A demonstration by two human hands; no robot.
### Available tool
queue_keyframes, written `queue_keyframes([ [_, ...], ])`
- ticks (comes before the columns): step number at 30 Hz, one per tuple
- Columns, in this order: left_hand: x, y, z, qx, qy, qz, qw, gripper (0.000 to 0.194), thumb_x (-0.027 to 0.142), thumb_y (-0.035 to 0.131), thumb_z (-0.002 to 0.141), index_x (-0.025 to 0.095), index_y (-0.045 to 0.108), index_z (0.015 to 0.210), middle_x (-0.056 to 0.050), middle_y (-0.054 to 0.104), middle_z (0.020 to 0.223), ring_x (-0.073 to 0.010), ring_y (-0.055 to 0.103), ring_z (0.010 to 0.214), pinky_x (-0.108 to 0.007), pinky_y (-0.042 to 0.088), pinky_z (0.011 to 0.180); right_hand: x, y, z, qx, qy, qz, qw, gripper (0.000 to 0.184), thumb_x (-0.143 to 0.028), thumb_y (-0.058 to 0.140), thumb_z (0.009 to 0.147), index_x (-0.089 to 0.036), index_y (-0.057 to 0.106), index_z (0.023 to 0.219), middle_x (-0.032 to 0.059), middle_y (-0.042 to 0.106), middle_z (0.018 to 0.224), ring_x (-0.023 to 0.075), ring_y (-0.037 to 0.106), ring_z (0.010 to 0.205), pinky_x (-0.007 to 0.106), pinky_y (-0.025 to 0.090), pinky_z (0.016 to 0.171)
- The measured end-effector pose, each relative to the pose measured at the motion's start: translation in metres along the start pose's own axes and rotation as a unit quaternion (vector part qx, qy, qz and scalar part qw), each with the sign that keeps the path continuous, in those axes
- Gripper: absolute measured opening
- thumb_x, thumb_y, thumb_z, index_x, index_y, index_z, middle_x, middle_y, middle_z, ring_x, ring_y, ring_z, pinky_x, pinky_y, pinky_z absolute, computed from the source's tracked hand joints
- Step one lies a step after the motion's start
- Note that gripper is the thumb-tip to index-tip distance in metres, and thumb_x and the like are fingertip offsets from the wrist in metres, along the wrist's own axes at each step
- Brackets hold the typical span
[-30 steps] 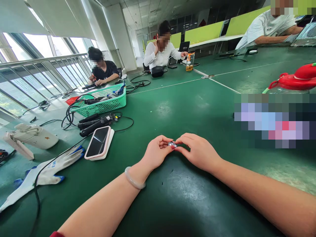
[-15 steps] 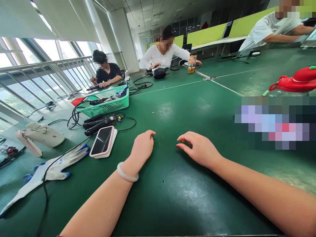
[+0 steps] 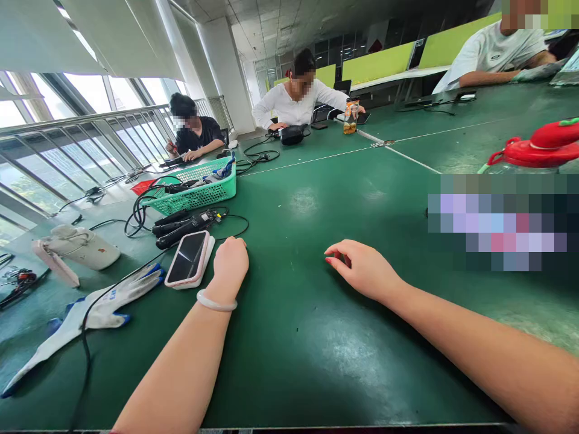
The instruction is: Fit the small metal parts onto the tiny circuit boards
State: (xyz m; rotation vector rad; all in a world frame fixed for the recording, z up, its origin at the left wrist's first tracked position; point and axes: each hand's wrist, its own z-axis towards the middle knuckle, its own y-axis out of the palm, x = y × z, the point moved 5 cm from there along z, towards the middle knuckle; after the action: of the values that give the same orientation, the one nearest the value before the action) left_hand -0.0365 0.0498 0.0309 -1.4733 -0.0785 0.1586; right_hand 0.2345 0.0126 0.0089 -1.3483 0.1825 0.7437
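While both forearms reach in over the green table [image 3: 280, 349], the left hand [image 3: 230, 260] is turned back-up, its fingers curled under so that one cannot tell whether they close on anything. A pale bracelet [image 3: 217, 302] rings that wrist. Just beside the left hand, on its outer side, lies the phone [image 3: 186, 259], dark screen up and pink-edged, with a white item under it; whether hand and phone touch is unclear. The right hand [image 3: 364, 268] is well apart from the left, resting on its side, thumb and forefinger bent toward each other with their tips slightly apart. Beyond the phone lie black handheld devices [image 3: 185, 229] with cables, next to a green basket [image 3: 199, 199] holding more cables and dark gear. Nearer the left edge are a white-and-blue glove [image 3: 108, 307], crossed by a black cable [image 3: 85, 343], and a white container [image 3: 94, 248]. A red lid [image 3: 531, 146] shows at far right, above a pixelated patch. Across the table sit a person in a dark top [image 3: 199, 134] and another in white [image 3: 289, 105], near an orange-labelled jar [image 3: 350, 117].
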Motion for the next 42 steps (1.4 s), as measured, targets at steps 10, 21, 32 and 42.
queue_keyframes([
  [10,-0.005,0.004,0.007,0.034,-0.027,-0.093,0.995,0.030,0.022,0.045,0.086,0.018,0.071,0.101,-0.015,0.070,0.104,-0.0309,0.058,0.107,-0.042,0.042,0.093,-0.001,0.002,-0.001,-0.014,-0.002,0.007,1.000,0.020,-0.031,0.049,0.089,-0.020,0.066,0.092,0.0031,0.064,0.085,0.0160,0.057,0.074,0.030,0.044,0.068],
  [21,0.009,0.030,0.012,0.033,-0.041,-0.343,0.938,0.034,0.020,0.038,0.088,0.018,0.067,0.105,-0.009,0.070,0.101,-0.0201,0.062,0.090,-0.033,0.047,0.081,-0.006,0.007,-0.003,-0.039,-0.019,0.031,0.999,0.017,-0.027,0.052,0.088,-0.019,0.067,0.094,0.0032,0.065,0.087,0.0160,0.059,0.076,0.031,0.047,0.071],
  [32,0.099,0.008,-0.054,-0.146,0.173,-0.630,0.743,0.025,0.025,0.047,0.090,0.017,0.061,0.109,-0.007,0.069,0.102,-0.0150,0.060,0.101,-0.030,0.041,0.096,-0.004,0.022,-0.002,-0.066,-0.052,0.016,0.996,0.028,-0.028,0.064,0.082,-0.019,0.068,0.108,0.0068,0.066,0.099,0.0208,0.062,0.093,0.035,0.049,0.085],
  [42,0.088,0.016,-0.049,-0.114,0.139,-0.507,0.843,0.027,0.030,0.046,0.089,0.021,0.068,0.101,-0.003,0.073,0.090,-0.0140,0.062,0.080,-0.028,0.047,0.077,-0.007,0.022,-0.001,-0.088,-0.069,0.026,0.993,0.014,-0.021,0.058,0.085,-0.022,0.071,0.086,0.0036,0.067,0.089,0.0184,0.062,0.088,0.034,0.049,0.081],
])
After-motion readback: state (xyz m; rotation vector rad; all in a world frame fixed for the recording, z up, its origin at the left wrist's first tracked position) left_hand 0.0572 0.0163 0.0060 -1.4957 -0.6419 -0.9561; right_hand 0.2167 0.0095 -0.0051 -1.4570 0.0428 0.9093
